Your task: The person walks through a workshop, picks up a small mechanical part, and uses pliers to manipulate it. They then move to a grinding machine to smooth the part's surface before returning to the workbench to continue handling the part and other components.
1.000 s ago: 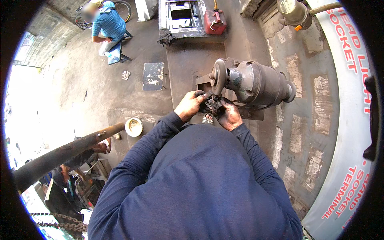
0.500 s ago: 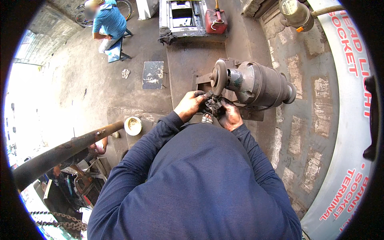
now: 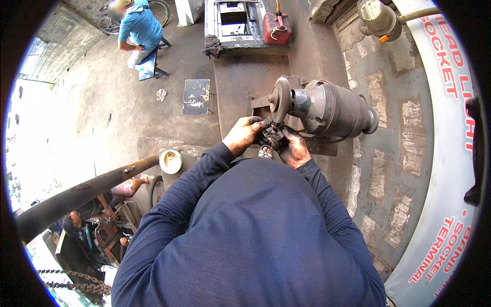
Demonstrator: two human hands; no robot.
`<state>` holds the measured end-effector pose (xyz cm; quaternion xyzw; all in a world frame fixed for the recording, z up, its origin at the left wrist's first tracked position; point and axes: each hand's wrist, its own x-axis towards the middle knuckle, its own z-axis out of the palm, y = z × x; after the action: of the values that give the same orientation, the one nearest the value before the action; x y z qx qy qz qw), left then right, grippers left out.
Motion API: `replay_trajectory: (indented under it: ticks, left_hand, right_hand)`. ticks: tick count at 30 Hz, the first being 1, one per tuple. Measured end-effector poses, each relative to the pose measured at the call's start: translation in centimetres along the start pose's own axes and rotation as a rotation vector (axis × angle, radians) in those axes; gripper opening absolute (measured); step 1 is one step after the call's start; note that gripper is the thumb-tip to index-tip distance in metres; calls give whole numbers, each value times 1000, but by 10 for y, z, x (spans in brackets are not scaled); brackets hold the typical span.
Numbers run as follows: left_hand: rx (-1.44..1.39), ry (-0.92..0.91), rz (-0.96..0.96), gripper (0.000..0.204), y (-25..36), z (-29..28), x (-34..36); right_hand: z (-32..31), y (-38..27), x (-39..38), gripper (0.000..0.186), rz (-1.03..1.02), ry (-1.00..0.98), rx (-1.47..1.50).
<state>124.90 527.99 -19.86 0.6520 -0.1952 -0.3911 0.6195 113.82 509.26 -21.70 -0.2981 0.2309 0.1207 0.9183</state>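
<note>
Between my two hands is a small, dark, greasy metal part (image 3: 272, 135) with blocky pieces; its exact kind is too unclear to tell. My left hand (image 3: 241, 136) pinches its left side with blackened fingertips. My right hand (image 3: 295, 149) closes round the right side, with its thumb on top. Just above the part stands the round wheel (image 3: 279, 100) of a bench grinder, whose grey motor body (image 3: 335, 110) extends to the right. The part is at the wheel's lower edge; whether they touch I cannot tell.
A red jerrycan (image 3: 276, 29) stands beside a metal frame (image 3: 235, 40) ahead. A small worn stool (image 3: 196, 97) and a pale bucket (image 3: 170, 161) are on the left. A rusty pole (image 3: 92, 193) crosses the lower left. One person (image 3: 141, 28) sits on a blue bench; another person's leg (image 3: 134, 186) shows behind the pole.
My hands and the dark part stay almost in place at the wheel. At the lower left, the other person's leg and arm have shifted and show more.
</note>
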Motion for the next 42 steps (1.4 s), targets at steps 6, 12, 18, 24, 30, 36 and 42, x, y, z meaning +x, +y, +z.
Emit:
replay_trajectory:
  ticks: [6,12,18,24,30,36,42]
  left_hand:
    - [-32,37,88,26,-4,2,0]
    - [-291,-93,-152,35,24,4,-22]
    - [-429,-66,-284,41,30,11,-42]
    - [-487,-131,-287,34,14,12,-48]
    - [-95,-171,-278,43,4,-11,-29]
    - [-119,-223,-380,34,34,-10,-25]
    - [-428,46,-369,21,22,9,-31]
  right_hand:
    - [-5,1,-1,33,-26,83,-20]
    - [9,-7,-25,30,-189,104,-294]
    - [11,-10,-52,32,-146,68,-293]
    - [-11,5,-52,28,-135,160,-454]
    - [5,-30,-24,30,-27,-11,-1029]
    - [12,-29,-22,43,159,99,-747]
    - [0,-7,-44,30,22,118,-498]
